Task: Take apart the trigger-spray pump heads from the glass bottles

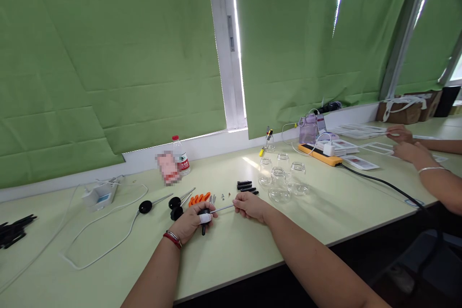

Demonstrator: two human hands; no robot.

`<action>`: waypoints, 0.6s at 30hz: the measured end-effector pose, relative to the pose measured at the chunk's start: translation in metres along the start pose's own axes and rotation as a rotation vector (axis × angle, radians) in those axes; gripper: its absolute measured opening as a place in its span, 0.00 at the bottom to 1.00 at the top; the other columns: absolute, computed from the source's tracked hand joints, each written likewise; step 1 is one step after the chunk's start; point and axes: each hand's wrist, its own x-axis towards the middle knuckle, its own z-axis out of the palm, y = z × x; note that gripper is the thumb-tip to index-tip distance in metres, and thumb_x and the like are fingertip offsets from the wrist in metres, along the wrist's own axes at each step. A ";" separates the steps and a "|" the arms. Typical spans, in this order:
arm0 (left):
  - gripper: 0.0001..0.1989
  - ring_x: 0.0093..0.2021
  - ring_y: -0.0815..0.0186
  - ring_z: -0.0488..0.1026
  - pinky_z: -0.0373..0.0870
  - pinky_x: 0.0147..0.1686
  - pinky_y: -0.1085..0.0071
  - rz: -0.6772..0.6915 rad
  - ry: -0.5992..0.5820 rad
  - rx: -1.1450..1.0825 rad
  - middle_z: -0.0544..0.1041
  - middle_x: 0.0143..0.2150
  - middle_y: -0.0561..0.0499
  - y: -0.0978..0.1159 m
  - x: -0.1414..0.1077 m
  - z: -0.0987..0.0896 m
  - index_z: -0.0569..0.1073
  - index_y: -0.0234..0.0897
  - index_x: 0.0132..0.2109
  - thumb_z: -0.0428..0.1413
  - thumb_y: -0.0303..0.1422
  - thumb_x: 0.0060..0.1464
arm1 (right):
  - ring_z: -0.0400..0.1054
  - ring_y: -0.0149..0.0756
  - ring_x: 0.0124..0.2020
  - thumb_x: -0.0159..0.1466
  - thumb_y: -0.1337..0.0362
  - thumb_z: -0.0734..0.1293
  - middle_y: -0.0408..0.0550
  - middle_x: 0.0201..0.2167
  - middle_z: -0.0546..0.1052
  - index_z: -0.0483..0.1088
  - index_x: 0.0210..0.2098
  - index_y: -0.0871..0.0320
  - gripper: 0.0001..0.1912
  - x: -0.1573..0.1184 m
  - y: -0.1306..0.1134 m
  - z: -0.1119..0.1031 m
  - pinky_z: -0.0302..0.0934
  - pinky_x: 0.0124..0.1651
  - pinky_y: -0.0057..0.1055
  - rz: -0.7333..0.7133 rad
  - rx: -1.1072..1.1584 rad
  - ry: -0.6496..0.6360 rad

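Note:
My left hand [191, 224] is closed around a black round part [204, 212] with a small black handle pointing down. A thin metal rod [224, 208] runs from that part to the right, and my right hand [249, 206] pinches its far end. Just behind my left hand lie orange pieces [199, 198] and short metal pins [212, 200]. Other black discs with rods [174, 202] rest to the left of them. Black ribbed pieces [245, 186] lie behind my right hand, with tiny metal bits [223, 197] beside them.
Several glass jars [279, 187] stand right of my right hand. A bottle [184, 159] is at the back, white cables [126, 238] at left, an orange power strip [319, 154] at right. Another person's hands [404, 147] handle white frames [377, 148] at far right.

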 end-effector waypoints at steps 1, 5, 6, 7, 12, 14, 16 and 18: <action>0.13 0.31 0.66 0.70 0.63 0.27 0.71 -0.002 0.002 0.005 0.74 0.41 0.45 0.000 0.000 0.000 0.71 0.37 0.40 0.59 0.31 0.44 | 0.53 0.21 0.14 0.61 0.59 0.62 0.38 0.17 0.66 0.63 0.24 0.60 0.13 -0.001 -0.001 0.000 0.47 0.15 0.20 0.004 -0.005 -0.001; 0.13 0.31 0.65 0.70 0.63 0.27 0.71 0.002 0.001 -0.001 0.74 0.41 0.45 0.001 -0.001 0.000 0.71 0.37 0.40 0.59 0.32 0.44 | 0.51 0.21 0.12 0.62 0.58 0.60 0.37 0.13 0.63 0.64 0.23 0.60 0.15 -0.003 -0.006 0.000 0.47 0.16 0.20 0.019 -0.033 0.002; 0.13 0.30 0.65 0.70 0.63 0.27 0.70 0.002 0.000 -0.003 0.74 0.41 0.45 0.001 -0.001 0.000 0.71 0.37 0.40 0.59 0.32 0.44 | 0.51 0.21 0.12 0.63 0.58 0.60 0.37 0.13 0.63 0.64 0.22 0.60 0.16 -0.004 -0.007 0.000 0.47 0.16 0.20 0.023 -0.040 0.006; 0.13 0.30 0.65 0.70 0.63 0.27 0.70 0.000 0.001 -0.003 0.74 0.40 0.45 0.001 -0.001 0.000 0.71 0.37 0.40 0.59 0.33 0.44 | 0.51 0.21 0.12 0.63 0.58 0.60 0.37 0.12 0.63 0.64 0.22 0.60 0.16 -0.004 -0.007 0.000 0.47 0.16 0.20 0.025 -0.044 0.010; 0.14 0.30 0.65 0.70 0.63 0.27 0.70 -0.001 0.005 -0.002 0.74 0.40 0.45 0.000 0.000 0.000 0.71 0.37 0.40 0.60 0.33 0.43 | 0.53 0.20 0.13 0.63 0.57 0.60 0.39 0.16 0.65 0.63 0.23 0.61 0.16 -0.004 -0.008 0.002 0.47 0.16 0.21 0.027 -0.007 0.025; 0.14 0.30 0.66 0.70 0.63 0.27 0.71 0.005 0.003 -0.005 0.74 0.39 0.46 -0.001 0.000 0.000 0.71 0.36 0.40 0.59 0.33 0.44 | 0.54 0.21 0.14 0.62 0.58 0.61 0.40 0.19 0.67 0.63 0.26 0.60 0.13 -0.004 -0.007 0.002 0.48 0.16 0.20 0.025 0.014 0.029; 0.14 0.30 0.66 0.70 0.63 0.27 0.71 0.006 0.005 -0.002 0.74 0.39 0.46 -0.001 0.000 0.000 0.70 0.36 0.40 0.59 0.32 0.44 | 0.55 0.21 0.15 0.60 0.59 0.63 0.39 0.21 0.68 0.63 0.29 0.59 0.09 -0.004 -0.006 0.001 0.48 0.16 0.20 0.015 0.018 0.019; 0.14 0.30 0.66 0.70 0.63 0.27 0.71 0.002 0.010 0.001 0.74 0.39 0.46 -0.001 0.000 0.000 0.70 0.36 0.40 0.59 0.32 0.44 | 0.56 0.21 0.15 0.58 0.62 0.65 0.39 0.21 0.69 0.63 0.31 0.59 0.07 -0.005 -0.006 0.001 0.48 0.16 0.19 0.004 0.008 0.012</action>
